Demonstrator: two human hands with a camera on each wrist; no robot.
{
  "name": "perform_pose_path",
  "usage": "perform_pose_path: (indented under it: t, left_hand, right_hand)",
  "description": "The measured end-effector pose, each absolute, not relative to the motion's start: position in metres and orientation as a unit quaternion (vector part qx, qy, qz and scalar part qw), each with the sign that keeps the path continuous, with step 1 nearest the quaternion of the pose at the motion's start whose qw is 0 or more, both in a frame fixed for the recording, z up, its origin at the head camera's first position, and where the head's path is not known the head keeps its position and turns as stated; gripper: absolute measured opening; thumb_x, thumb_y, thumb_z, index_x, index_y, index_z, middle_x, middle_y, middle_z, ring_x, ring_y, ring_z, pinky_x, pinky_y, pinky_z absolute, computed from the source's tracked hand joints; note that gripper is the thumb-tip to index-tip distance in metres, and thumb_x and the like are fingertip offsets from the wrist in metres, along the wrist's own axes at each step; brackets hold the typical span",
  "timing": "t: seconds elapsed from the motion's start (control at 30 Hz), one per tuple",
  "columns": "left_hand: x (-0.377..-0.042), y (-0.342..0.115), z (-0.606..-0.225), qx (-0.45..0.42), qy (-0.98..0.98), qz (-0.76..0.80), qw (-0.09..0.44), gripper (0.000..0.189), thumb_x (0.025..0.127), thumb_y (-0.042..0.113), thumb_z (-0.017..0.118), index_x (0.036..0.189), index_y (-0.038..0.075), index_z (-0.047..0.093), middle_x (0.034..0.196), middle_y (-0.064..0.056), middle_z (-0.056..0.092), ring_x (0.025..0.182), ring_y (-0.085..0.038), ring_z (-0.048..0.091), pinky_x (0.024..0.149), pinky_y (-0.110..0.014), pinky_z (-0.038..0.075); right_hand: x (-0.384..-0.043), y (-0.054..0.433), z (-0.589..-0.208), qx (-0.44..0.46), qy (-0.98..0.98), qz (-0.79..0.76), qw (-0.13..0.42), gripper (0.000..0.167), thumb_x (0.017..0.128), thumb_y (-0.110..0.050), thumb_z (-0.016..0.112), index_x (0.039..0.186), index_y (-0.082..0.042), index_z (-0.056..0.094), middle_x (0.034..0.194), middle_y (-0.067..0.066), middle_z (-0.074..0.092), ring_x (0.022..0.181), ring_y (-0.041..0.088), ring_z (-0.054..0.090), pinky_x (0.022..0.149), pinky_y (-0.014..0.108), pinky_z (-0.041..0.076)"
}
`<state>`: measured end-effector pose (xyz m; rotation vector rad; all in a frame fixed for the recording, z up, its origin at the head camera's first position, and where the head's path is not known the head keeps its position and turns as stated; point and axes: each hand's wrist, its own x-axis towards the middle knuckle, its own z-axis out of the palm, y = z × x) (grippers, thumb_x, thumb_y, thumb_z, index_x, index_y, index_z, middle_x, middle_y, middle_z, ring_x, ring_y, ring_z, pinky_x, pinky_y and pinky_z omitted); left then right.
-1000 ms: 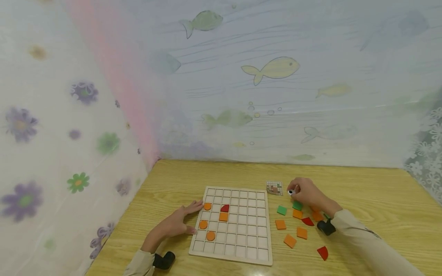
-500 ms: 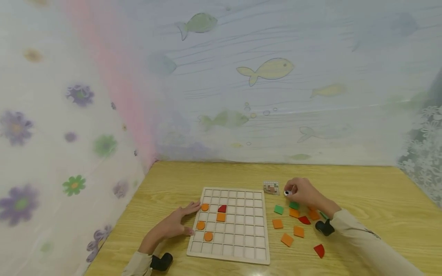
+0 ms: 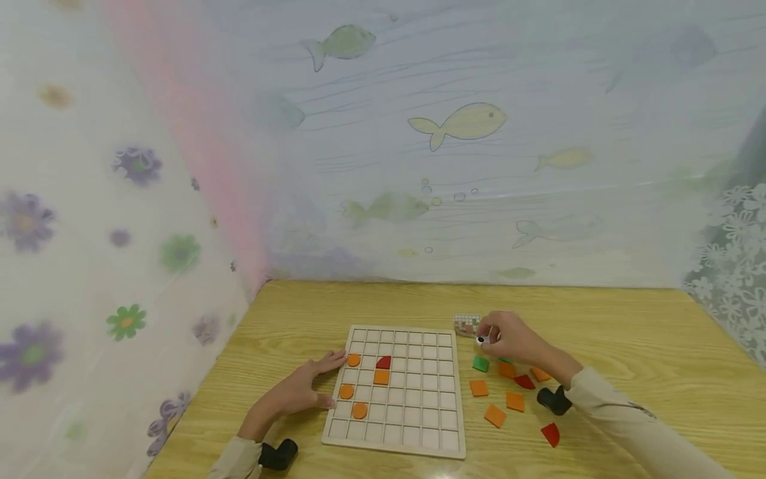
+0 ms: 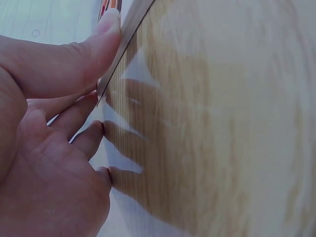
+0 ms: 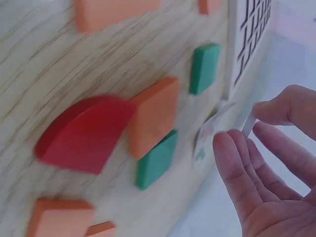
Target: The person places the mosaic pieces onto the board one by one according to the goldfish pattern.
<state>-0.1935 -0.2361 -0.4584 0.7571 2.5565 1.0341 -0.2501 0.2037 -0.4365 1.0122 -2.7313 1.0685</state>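
My right grip (image 3: 512, 336) pinches the white piece (image 3: 482, 340), marked with a black dot, between thumb and fingertips; the piece sits just above the table (image 3: 628, 332), near the small printed card (image 3: 467, 320) and to the right of the grid board (image 3: 429, 400). I judge it to be light, stiff and hardly fragile, probably a smooth painted tile that could slide or twist if pinched off-centre; being thin, it is best taken by opposite edges, so that its marked face can lie flat in a cell. My left grip (image 3: 299, 389) holds nothing: its fingers are spread and extended along the board's left side. The views complement one another. The head view alone shows the black dot and the whole board layout: three orange discs, a red quarter-circle (image 3: 383, 362) and, directly below it, an orange square (image 3: 381, 377). The right wrist view shows the held piece nearly edge-on, revealing its thinness, and also a green square (image 5: 157, 160) partly under an orange tile (image 5: 154, 117), which my hand mostly hides from the head camera. The left wrist view omits the white piece but shows my fingertips meeting the table and my thumb at the board's edge.
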Motion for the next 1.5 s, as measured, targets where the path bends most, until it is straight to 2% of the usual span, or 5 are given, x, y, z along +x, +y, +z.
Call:
perform_pose_path:
  t: [0.3, 0.57, 0.87, 1.2, 1.5]
  left_hand:
    - [-0.196, -0.238, -0.46, 0.262, 0.883, 0.361, 0.148, 0.082, 0.079, 0.019, 0.075, 0.147, 0.005, 0.033, 0.154, -0.014, 0.023, 0.141, -0.036, 0.014, 0.108, -0.063, 0.0]
    - [-0.194, -0.239, -0.46, 0.261, 0.884, 0.359, 0.145, 0.083, 0.078, 0.02, 0.075, 0.147, 0.005, 0.033, 0.154, -0.014, 0.023, 0.141, -0.037, 0.014, 0.108, -0.063, 0.0]
    - [-0.193, -0.239, -0.458, 0.258, 0.883, 0.365, 0.144, 0.082, 0.078, 0.017, 0.075, 0.147, 0.005, 0.033, 0.153, -0.015, 0.024, 0.141, -0.037, 0.014, 0.108, -0.063, -0.001]
    - [-0.192, -0.239, -0.458, 0.252, 0.885, 0.364, 0.142, 0.081, 0.078, 0.017, 0.075, 0.147, 0.006, 0.034, 0.153, -0.014, 0.024, 0.141, -0.037, 0.015, 0.108, -0.064, 0.0]
    - [-0.194, -0.238, -0.461, 0.261, 0.886, 0.358, 0.139, 0.082, 0.079, 0.021, 0.075, 0.148, 0.007, 0.033, 0.154, -0.013, 0.024, 0.141, -0.036, 0.015, 0.108, -0.063, 0.002]
  right_hand:
    - [-0.242, 0.178, -0.428, 0.364, -0.865, 0.346, 0.017, 0.012, 0.08, -0.001, 0.066, 0.091, 0.0, 0.068, 0.085, 0.004, 0.062, 0.063, 0.007, 0.056, 0.059, 0.025, 0.052]
    - [-0.232, 0.155, -0.424, 0.395, -0.847, 0.355, 0.011, 0.01, 0.079, 0.002, 0.067, 0.088, -0.002, 0.067, 0.083, 0.004, 0.061, 0.062, 0.005, 0.055, 0.057, 0.024, 0.051]
    - [-0.22, 0.139, -0.419, 0.375, -0.849, 0.371, -0.023, 0.013, 0.078, 0.001, 0.066, 0.091, -0.001, 0.068, 0.087, 0.004, 0.06, 0.066, 0.007, 0.056, 0.06, 0.023, 0.052]
    - [-0.21, 0.124, -0.423, 0.398, -0.84, 0.369, -0.008, 0.011, 0.077, 0.001, 0.067, 0.087, -0.003, 0.068, 0.084, 0.003, 0.059, 0.063, 0.003, 0.056, 0.058, 0.021, 0.051]
    - [-0.203, 0.109, -0.426, 0.403, -0.831, 0.382, -0.023, 0.01, 0.078, 0.0, 0.066, 0.088, -0.004, 0.068, 0.085, 0.002, 0.06, 0.064, 0.003, 0.055, 0.058, 0.02, 0.051]
